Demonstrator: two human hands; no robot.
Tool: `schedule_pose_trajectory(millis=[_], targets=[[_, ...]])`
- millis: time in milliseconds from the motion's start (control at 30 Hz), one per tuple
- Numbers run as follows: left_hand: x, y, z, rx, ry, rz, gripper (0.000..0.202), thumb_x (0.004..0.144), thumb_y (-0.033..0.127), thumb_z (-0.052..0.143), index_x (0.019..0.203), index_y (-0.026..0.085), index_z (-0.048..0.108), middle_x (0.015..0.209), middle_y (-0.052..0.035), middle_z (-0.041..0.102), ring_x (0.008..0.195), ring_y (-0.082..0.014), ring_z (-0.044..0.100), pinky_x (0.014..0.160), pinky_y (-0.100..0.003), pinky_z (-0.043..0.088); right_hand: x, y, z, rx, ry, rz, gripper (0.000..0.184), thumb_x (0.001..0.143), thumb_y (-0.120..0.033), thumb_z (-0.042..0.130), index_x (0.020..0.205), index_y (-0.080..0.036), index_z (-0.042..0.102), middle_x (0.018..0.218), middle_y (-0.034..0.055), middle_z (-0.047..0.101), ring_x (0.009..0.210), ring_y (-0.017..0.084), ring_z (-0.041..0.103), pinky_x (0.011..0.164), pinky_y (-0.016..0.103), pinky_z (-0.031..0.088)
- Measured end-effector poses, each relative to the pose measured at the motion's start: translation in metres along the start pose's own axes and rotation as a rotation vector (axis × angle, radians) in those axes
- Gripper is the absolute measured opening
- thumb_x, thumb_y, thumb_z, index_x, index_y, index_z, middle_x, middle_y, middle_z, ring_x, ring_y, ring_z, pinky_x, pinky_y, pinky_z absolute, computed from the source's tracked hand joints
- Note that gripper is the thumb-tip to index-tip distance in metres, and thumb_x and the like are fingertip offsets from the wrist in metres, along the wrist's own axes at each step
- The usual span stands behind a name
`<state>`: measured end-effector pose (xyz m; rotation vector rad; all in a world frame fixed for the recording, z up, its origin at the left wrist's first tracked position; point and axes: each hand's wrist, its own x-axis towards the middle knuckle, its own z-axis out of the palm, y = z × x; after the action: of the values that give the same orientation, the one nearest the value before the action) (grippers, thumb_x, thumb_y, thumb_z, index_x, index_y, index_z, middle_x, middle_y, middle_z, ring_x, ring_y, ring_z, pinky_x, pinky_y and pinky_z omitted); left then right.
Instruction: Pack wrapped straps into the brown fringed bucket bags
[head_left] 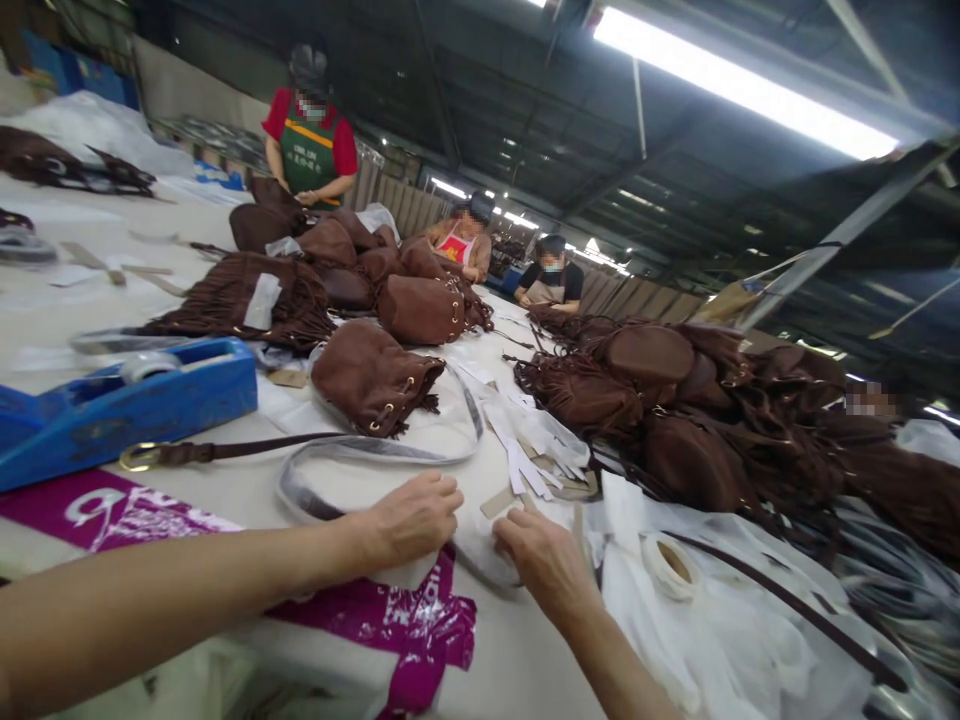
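left hand (414,518), right hand (546,562) curled, both pinching crinkly white tissue sheet (477,548); soft brown suede drawstring pouch (371,376) beyond; round white tape roll (670,566) beside right hand.

Your left hand (412,518) has its fingers curled under, so you can't tell if they're pinching the white paper (480,545) or just resting on it. Same deal with your right hand (544,560), fingertips buried in that paper. Both your forearms run out past the bottom edge. The blue tape dispenser (112,410) gets chopped by the left edge, the pile of brown fringed bags (750,430) spills past the right one, and the lettering on the magenta-printed bag (405,620) is half under your arm, unreadable.
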<state>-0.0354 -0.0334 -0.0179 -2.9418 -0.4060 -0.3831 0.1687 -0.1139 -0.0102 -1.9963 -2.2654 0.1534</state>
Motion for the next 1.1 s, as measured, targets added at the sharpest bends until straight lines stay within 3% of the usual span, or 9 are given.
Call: schedule_pose_trajectory(millis=[100, 233, 367, 467, 667, 833, 900, 1000, 1100], targets=[[0.012, -0.01, 0.007, -0.03, -0.072, -0.091, 0.012, 0.084, 0.008, 0.059, 0.075, 0.011, 0.066, 0.082, -0.0111, 0.062, 0.08, -0.0242, 0.056, 0.058, -0.033, 0.037, -0.002, 0.004, -0.005, -0.073, -0.067, -0.083, 0.025, 0.09, -0.008, 0.048, 0.088, -0.024, 0.067, 0.082, 0.0012, 0.064, 0.081, 0.017, 0.058, 0.064, 0.025, 0.034], [0.025, -0.013, 0.017, -0.255, -0.105, -0.292, 0.019, 0.084, 0.002, 0.051, 0.078, 0.01, 0.067, 0.081, -0.0119, 0.062, 0.067, -0.0221, 0.059, 0.055, -0.031, 0.04, -0.006, 0.007, -0.009, -0.201, -0.148, -0.103, 0.041, 0.084, 0.0, 0.046, 0.103, -0.03, 0.066, 0.103, 0.0012, 0.064, 0.077, 0.014, 0.06, 0.06, 0.025, 0.034], [0.036, -0.017, 0.023, -0.445, -0.045, -0.4, 0.022, 0.084, 0.001, 0.048, 0.073, 0.012, 0.064, 0.081, -0.0108, 0.061, 0.07, -0.0228, 0.06, 0.066, -0.032, 0.046, -0.006, 0.003, -0.005, -0.274, -0.185, -0.299, 0.031, 0.082, 0.003, 0.047, 0.082, -0.023, 0.064, 0.084, 0.0002, 0.063, 0.077, 0.015, 0.059, 0.055, 0.025, 0.032], [0.044, -0.018, 0.026, -0.463, -0.048, -0.388, 0.022, 0.082, 0.002, 0.047, 0.075, 0.013, 0.064, 0.082, -0.0087, 0.061, 0.076, -0.0231, 0.06, 0.071, -0.032, 0.047, -0.008, -0.002, 0.002, -0.253, -0.086, -0.525, 0.023, 0.087, -0.003, 0.051, 0.073, -0.021, 0.056, 0.076, -0.0004, 0.06, 0.07, 0.015, 0.055, 0.053, 0.027, 0.03], [0.056, -0.008, 0.032, -0.486, -0.073, -0.271, 0.019, 0.078, 0.005, 0.05, 0.086, 0.015, 0.064, 0.09, -0.0054, 0.059, 0.081, -0.0208, 0.058, 0.071, -0.028, 0.047, -0.017, -0.004, 0.009, -0.119, 0.109, -0.681, 0.03, 0.098, -0.012, 0.037, 0.073, -0.021, 0.051, 0.072, 0.0001, 0.057, 0.064, 0.016, 0.049, 0.054, 0.028, 0.032], [0.049, -0.012, 0.017, -0.736, -0.017, 0.037, 0.051, 0.067, -0.002, 0.06, 0.114, 0.017, 0.057, 0.121, -0.0061, 0.052, 0.107, -0.0173, 0.053, 0.087, -0.022, 0.044, -0.023, -0.003, 0.015, 0.001, 0.222, -0.604, 0.037, 0.101, -0.018, 0.029, 0.075, -0.021, 0.056, 0.078, 0.002, 0.059, 0.07, 0.014, 0.053, 0.059, 0.025, 0.036], [0.041, -0.015, 0.008, -0.674, -0.012, 0.14, 0.039, 0.069, 0.001, 0.064, 0.104, 0.018, 0.062, 0.126, -0.0075, 0.05, 0.111, -0.0201, 0.052, 0.088, -0.025, 0.044, -0.024, -0.004, 0.016, 0.005, 0.246, -0.579, 0.043, 0.102, -0.02, 0.024, 0.073, -0.021, 0.056, 0.077, 0.0024, 0.058, 0.069, 0.013, 0.053, 0.059, 0.023, 0.037], [0.027, -0.012, -0.001, -0.382, 0.023, 0.206, 0.006, 0.079, 0.011, 0.062, 0.078, 0.018, 0.062, 0.111, -0.0093, 0.058, 0.095, -0.0216, 0.056, 0.077, -0.03, 0.044, -0.024, -0.003, 0.014, -0.009, 0.241, -0.596, 0.045, 0.103, -0.023, 0.023, 0.069, -0.02, 0.053, 0.072, 0.0018, 0.056, 0.067, 0.013, 0.051, 0.058, 0.023, 0.037], [0.015, -0.002, 0.0, -0.285, 0.026, 0.287, 0.012, 0.083, 0.011, 0.058, 0.074, 0.019, 0.057, 0.093, -0.0058, 0.062, 0.08, -0.0185, 0.056, 0.066, -0.029, 0.041, -0.025, -0.001, 0.012, 0.023, 0.24, -0.633, 0.043, 0.103, -0.024, 0.027, 0.068, -0.019, 0.052, 0.07, 0.0018, 0.056, 0.067, 0.014, 0.05, 0.058, 0.024, 0.037]])
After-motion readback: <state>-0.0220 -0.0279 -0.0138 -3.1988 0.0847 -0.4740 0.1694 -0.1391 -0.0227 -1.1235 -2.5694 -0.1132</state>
